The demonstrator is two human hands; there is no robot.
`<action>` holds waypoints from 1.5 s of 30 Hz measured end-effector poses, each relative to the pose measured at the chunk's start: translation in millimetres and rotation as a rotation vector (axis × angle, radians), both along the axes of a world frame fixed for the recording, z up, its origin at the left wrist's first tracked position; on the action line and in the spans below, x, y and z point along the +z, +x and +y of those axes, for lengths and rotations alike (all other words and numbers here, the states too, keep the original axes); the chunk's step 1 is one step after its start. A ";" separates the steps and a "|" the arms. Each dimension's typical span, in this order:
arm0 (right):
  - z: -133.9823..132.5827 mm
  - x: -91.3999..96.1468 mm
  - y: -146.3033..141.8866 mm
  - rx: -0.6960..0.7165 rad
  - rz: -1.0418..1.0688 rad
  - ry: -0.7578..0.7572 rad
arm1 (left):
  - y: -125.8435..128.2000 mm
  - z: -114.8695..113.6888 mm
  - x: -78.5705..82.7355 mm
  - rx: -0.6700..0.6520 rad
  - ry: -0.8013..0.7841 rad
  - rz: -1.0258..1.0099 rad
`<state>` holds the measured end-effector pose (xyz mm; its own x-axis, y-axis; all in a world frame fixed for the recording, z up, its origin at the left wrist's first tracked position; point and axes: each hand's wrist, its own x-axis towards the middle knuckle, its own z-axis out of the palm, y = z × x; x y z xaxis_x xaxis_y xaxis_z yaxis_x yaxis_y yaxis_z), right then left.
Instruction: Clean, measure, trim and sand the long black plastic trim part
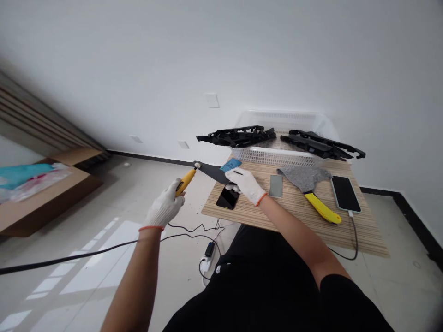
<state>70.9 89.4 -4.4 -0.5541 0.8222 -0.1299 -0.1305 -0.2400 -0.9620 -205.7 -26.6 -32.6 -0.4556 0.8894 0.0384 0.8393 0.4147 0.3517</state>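
Black clothing (263,281) on the wearer's lap and torso lies nearest the camera, with both bare forearms reaching forward over it. Under work is a flat dark part (214,173), held above the left edge of the table (296,205) and projecting beyond it. Its near end is pinched between the thumb and fingers of the gloved right hand (246,184). At its far end sits the pale round tip of a yellow tool (186,182) — firm contact cannot be confirmed. The gloved left hand (166,203) has its fingers curled around the tool's handle.

Near the right hand: a blue packet (231,164) behind, a dark phone (227,198) in front and a grey-green rectangle (276,186) to the right. Farther right, grey cloth (304,177) covers the head of a yellow-handled implement (323,209); beside it lies a cabled phone (346,193). At the rear, a white basket (277,157) carries black parts (238,137) — several overhang its rim. Left, on the floor: a cardboard box (58,198).
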 end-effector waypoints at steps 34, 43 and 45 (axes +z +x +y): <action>-28.5 12.2 43.2 -0.012 -0.013 -0.037 | -33.2 10.0 -6.8 0.093 -0.023 0.083; -32.8 5.5 35.6 -0.053 0.026 -0.061 | -32.9 8.5 -19.4 0.035 -0.020 0.049; -32.2 3.5 31.6 -0.061 0.021 -0.056 | -33.5 6.0 -22.0 0.032 -0.004 0.036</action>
